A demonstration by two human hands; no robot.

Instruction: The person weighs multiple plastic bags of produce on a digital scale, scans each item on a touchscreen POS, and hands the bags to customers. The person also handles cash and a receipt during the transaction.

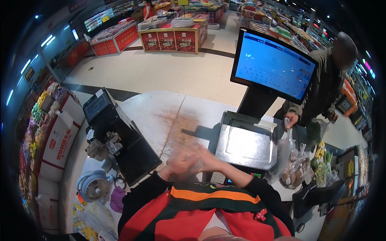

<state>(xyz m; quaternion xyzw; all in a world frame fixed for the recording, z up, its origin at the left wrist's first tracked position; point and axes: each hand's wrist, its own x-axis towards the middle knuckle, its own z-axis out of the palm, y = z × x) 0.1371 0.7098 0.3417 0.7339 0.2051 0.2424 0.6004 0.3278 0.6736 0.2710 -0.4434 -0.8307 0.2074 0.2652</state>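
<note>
My left hand and my right hand are close together in front of my chest, above the worn white counter. Both are blurred, and the fingers overlap, so what lies between them is unclear. Just right of them is a scale with a shiny metal plate; its keypad is partly behind my right forearm. A black box-shaped device stands left of my hands, with crumpled clear plastic on top.
A lit touchscreen rises behind the scale. At the right, a person holds a plastic bag beside bagged brown produce, bananas and greens. A small blue fan and purple cloth lie at lower left.
</note>
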